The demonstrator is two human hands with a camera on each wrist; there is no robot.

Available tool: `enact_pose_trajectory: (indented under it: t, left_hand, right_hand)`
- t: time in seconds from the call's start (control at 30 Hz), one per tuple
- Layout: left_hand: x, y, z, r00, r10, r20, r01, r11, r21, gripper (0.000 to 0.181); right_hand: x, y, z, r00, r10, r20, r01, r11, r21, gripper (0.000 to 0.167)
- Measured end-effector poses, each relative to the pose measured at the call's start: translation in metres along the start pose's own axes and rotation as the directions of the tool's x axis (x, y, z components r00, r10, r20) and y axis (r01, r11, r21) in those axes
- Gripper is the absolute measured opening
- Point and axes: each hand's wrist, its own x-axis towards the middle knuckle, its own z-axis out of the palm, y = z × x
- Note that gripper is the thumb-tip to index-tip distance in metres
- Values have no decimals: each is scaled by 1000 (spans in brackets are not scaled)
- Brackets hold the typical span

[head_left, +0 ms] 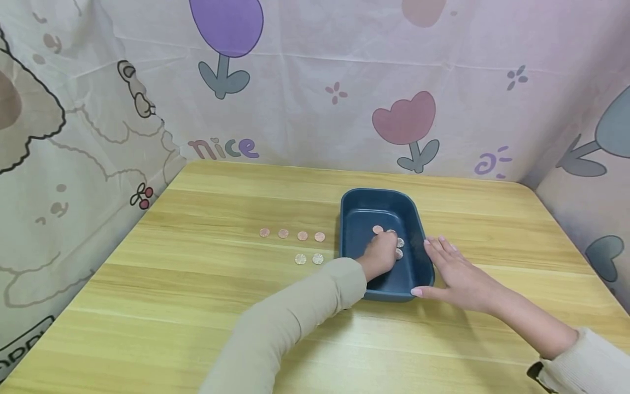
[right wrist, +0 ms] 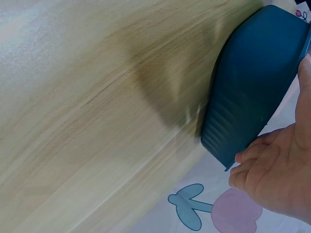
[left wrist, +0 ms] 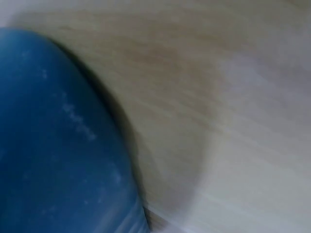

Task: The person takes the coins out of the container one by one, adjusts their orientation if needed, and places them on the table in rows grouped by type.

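Observation:
In the head view my left hand [head_left: 381,253] reaches down inside a dark blue rectangular bin [head_left: 353,219], fingers bent toward its floor. Its fingertips are hidden, so whether they pinch anything does not show. Around the hand in the bin lie a copper-coloured coin [head_left: 377,230] and several silvery coins [head_left: 400,242], partly covered. My right hand [head_left: 460,276] rests against the bin's right side, fingers extended and thumb at the near right corner. The right wrist view shows the same hand [right wrist: 277,167] along the bin's outer wall [right wrist: 252,82].
Left of the bin, several copper-coloured coins [head_left: 302,236] form a row on the wooden table [head_left: 197,284]. Two silvery coins [head_left: 300,259] lie nearer, below that row's right end. A printed cloth [head_left: 305,109] hangs behind the table and along its sides.

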Motion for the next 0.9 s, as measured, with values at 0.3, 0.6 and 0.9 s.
enact_pose_trajectory:
  t: [0.3, 0.6, 0.9]
  left_hand:
    - [0, -4, -4, 999, 34, 21, -35, 999, 24, 9]
    - [2, -7, -12, 995, -47, 87, 41, 996, 74, 16]
    - [-7, -7, -22, 994, -80, 69, 86, 992, -87, 28]
  right_hand:
    - [0, -1, 0, 1000, 8, 4, -8, 1000, -3, 102]
    - [0, -1, 0, 1000, 12, 6, -12, 1000, 1, 102]
    - [0, -1, -1, 1000, 13, 1, -13, 1000, -1, 102]
